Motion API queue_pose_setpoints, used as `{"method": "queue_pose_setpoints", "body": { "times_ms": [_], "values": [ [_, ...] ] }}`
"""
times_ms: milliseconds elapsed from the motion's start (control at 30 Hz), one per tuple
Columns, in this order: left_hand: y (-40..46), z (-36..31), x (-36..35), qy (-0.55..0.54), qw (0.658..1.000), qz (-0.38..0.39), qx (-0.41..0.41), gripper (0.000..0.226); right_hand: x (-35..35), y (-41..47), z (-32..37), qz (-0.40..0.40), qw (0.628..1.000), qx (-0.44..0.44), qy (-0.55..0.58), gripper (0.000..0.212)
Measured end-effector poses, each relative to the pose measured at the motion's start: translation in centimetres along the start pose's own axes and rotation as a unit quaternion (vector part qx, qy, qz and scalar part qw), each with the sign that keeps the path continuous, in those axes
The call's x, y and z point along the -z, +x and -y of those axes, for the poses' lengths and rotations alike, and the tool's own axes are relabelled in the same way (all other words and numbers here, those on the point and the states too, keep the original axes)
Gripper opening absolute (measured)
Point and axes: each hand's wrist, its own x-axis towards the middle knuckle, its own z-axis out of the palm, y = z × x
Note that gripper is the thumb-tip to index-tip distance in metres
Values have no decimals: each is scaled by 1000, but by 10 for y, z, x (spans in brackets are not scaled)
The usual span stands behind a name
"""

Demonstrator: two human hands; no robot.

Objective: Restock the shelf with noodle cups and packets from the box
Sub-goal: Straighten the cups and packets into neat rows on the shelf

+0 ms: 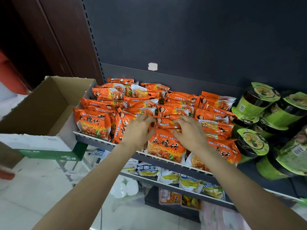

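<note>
Several rows of orange noodle packets (pixel 181 103) fill the dark shelf (pixel 167 161). At the front middle stands one upright orange packet (pixel 166 146). My left hand (pixel 138 130) grips its top left edge and my right hand (pixel 191 131) pinches its top right edge. Green noodle cups (pixel 259 100) lie stacked on their sides at the right end of the shelf. The open cardboard box (pixel 49 103) sits to the left of the shelf; what I see of its inside holds nothing.
The box rests on a green and white carton (pixel 49 151) on a metal stand. A lower shelf (pixel 182 185) holds blue and yellow packets. White bags (pixel 127 188) lie on the pale floor below. A dark back panel rises behind the shelf.
</note>
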Motion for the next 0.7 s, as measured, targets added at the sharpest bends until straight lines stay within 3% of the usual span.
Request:
{"method": "queue_pose_setpoints", "body": {
  "times_ms": [167, 400, 600, 700],
  "values": [
    [-18, 39, 39, -100, 991, -54, 68, 24, 3, 13, 60, 4, 988, 40, 148, 27],
    [-40, 158, 100, -126, 984, -74, 98, 18, -34, 69, 190, 30, 978, 103, 181, 24],
    [-54, 300, 131, -118, 979, -43, 161, 17, -92, 122, 307, 67, 972, 80, 209, 24],
    [-56, 356, 128, -118, 976, 23, 180, 18, -124, 140, 346, 109, 969, 36, 218, 28]
  ]
}}
